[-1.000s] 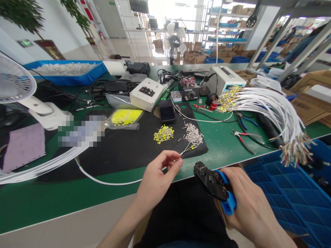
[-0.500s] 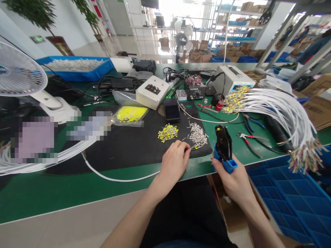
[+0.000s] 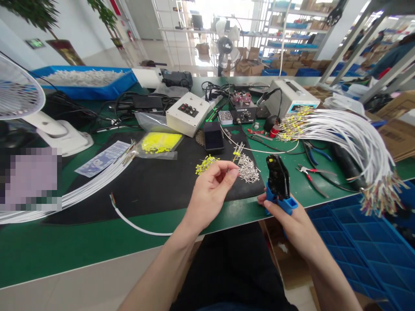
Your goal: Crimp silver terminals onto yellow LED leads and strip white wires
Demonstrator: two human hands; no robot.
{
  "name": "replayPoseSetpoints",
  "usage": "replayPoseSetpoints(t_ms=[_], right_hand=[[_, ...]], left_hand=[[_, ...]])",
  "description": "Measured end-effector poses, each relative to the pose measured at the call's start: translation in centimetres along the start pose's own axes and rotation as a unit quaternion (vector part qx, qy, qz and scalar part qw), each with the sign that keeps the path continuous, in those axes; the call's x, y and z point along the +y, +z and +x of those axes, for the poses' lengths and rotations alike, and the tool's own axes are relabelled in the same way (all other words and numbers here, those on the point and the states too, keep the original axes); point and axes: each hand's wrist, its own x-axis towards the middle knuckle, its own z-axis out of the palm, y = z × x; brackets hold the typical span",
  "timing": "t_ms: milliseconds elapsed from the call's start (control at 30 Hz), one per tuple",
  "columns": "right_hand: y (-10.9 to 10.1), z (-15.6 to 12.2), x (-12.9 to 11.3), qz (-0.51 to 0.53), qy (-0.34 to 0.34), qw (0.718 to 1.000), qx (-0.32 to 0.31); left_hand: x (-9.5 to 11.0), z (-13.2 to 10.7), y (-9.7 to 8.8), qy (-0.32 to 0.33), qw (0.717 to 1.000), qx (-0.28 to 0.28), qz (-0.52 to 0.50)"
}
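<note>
My left hand [image 3: 210, 190] is closed in a pinch above the black mat, holding a white cable [image 3: 139, 230] near one end. Past my fingertips, thin wires with yellow-collared ferrules [image 3: 238, 151] fan upward. The cable's other end, with bare coloured wires, lies on the mat's left part; its middle is hidden behind my wrist. My right hand [image 3: 285, 214] grips a crimping tool [image 3: 278, 179] with a black head and blue handles, held upright at the table edge. Between the hands lie a pile of silver ferrules [image 3: 248, 168] and, partly behind my left hand, a pile of yellow ferrules [image 3: 205, 164].
Bundled white cables [image 3: 350, 125] lie at right beside red-handled cutters [image 3: 313, 179]. More cables [image 3: 84, 194] lie left. A bag of yellow ferrules [image 3: 161, 142], a phone [image 3: 214, 136], a switch box [image 3: 188, 113] and a soldering station [image 3: 243, 113] stand behind. A white fan [image 3: 58, 134] is far left.
My left hand has risen and turned, lifting the cable end so its yellow ferrules now point up. The cable's far end has shifted right. My right hand stays nearly in place with the crimping tool.
</note>
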Motion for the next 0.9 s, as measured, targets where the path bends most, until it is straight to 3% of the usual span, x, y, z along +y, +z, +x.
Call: replayPoseSetpoints(t_ms=[133, 333, 900], right_hand=[[0.5, 0.0, 0.2, 0.026, -0.012, 0.999, 0.02], [1.2, -0.3, 0.2, 0.025, -0.025, 0.998, 0.048], [1.2, -0.4, -1.1, -0.027, -0.034, 0.999, 0.032]], left_hand=[[1.6, 0.1, 1.1, 0.075, 0.991, 0.059, 0.094], [2.5, -0.1, 2.9, 0.171, 0.961, 0.071, 0.206], [2.2, -0.6, 3.3, 0.15, 0.963, 0.074, 0.209]])
